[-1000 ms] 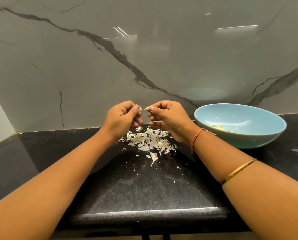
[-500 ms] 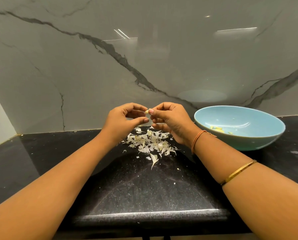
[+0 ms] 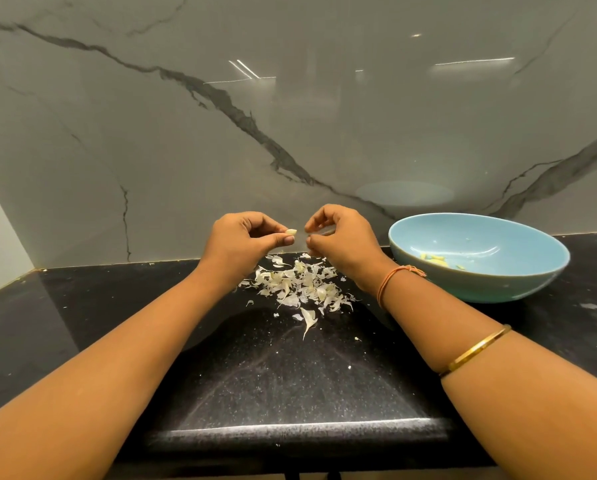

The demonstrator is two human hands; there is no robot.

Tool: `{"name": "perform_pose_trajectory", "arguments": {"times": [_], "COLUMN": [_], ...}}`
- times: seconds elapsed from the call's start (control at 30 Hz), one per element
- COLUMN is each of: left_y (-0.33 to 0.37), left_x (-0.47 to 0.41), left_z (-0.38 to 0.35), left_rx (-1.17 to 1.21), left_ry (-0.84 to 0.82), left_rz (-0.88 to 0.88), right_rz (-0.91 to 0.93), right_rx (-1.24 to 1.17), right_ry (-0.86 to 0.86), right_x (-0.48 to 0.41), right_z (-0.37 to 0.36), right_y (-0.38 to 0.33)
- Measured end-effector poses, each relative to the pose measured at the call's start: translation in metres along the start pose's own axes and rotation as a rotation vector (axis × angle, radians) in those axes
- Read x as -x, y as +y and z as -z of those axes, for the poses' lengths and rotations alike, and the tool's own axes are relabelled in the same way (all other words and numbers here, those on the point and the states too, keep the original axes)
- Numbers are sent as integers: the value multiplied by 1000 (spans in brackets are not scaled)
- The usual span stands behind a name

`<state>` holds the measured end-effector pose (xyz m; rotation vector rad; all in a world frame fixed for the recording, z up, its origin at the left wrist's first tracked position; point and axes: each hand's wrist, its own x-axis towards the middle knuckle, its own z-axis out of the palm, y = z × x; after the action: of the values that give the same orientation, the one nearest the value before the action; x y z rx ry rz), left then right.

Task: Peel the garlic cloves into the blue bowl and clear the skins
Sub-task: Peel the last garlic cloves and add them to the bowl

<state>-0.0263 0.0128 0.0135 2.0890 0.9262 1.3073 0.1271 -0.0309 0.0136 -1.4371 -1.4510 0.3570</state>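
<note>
Grey marble-pattern wall panel (image 3: pixel 324 126) with dark veins stands behind a black speckled surface (image 3: pixel 290 382).

Left hand (image 3: pixel 245 244): raised above the surface, fingers curled. The thumb and forefinger pinch a pale garlic clove (image 3: pixel 291 232) at their tips; most of the clove projects toward the right hand.

Right hand (image 3: pixel 342 237): raised at the same height, just beside the clove but apart from it. The fingers are curled, with thumb tip and forefinger tip close together. Whether a scrap of skin lies between them cannot be told.

Garlic skins (image 3: pixel 300 285): a loose white pile on the surface, directly below and between both hands. A few stray flakes lie nearer the front edge.

Blue bowl (image 3: pixel 480 289): stands on the surface to the right of the right hand, near the wall panel, and appears tilted in the wide-angle view. Several yellowish peeled cloves (image 3: pixel 435 261) lie in its bottom.

Right forearm: an orange thread (image 3: pixel 390 280) circles the wrist; a gold bangle (image 3: pixel 477 348) sits further up the arm.
</note>
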Motion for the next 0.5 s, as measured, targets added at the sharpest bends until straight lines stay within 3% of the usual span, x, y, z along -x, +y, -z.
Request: {"name": "perform_pose_trajectory", "arguments": {"times": [0.23, 0.5], "left_y": [-2, -4], "left_x": [-1, -1], "left_z": [1, 0], "left_rx": [-59, -107], "left_ry": [2, -36], "left_rz": [3, -6], "right_rz": [63, 98], "right_rx": [78, -7], "right_ry": [-2, -50], "right_x": [1, 3], "right_z": [-2, -4], "right_y": [-4, -5]}}
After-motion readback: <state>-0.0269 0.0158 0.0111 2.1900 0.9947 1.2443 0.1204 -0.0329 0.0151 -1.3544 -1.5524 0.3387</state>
